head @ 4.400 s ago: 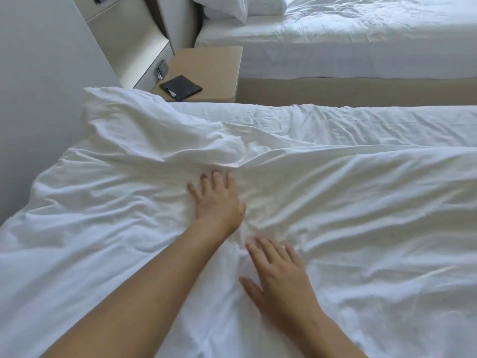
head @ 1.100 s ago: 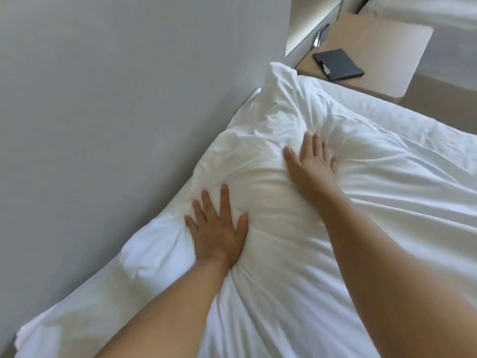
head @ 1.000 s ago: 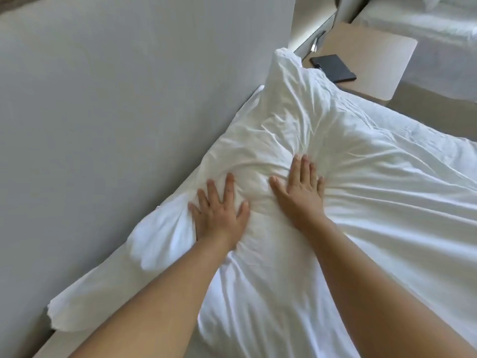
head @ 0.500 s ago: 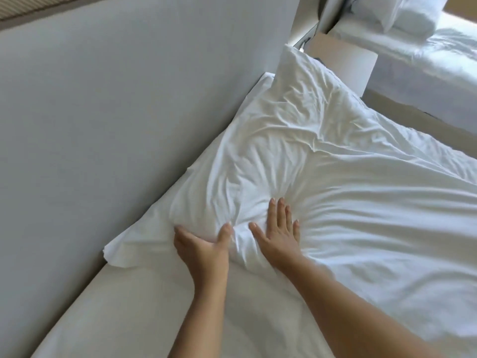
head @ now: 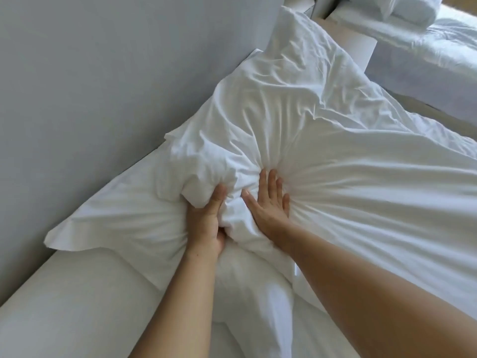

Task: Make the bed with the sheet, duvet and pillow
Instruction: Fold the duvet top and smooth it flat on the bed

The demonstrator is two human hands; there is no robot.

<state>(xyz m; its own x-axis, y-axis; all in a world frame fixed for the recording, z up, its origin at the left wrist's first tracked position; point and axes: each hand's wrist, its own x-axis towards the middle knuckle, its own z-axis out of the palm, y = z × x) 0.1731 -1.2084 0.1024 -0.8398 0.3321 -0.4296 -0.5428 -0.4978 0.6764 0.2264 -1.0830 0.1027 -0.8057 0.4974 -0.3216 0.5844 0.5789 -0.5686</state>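
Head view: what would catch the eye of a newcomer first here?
The left grip, a bare hand, clutches a bunch of white bedding at centre; the right grip presses flat beside it, creases fanning out. A grey wall fills the left, and a second bed lies at the top right.

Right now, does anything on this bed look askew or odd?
Yes. The white fabric duvet is bunched and creased over the white pillow, where the left hand grips it beside the flat right hand.
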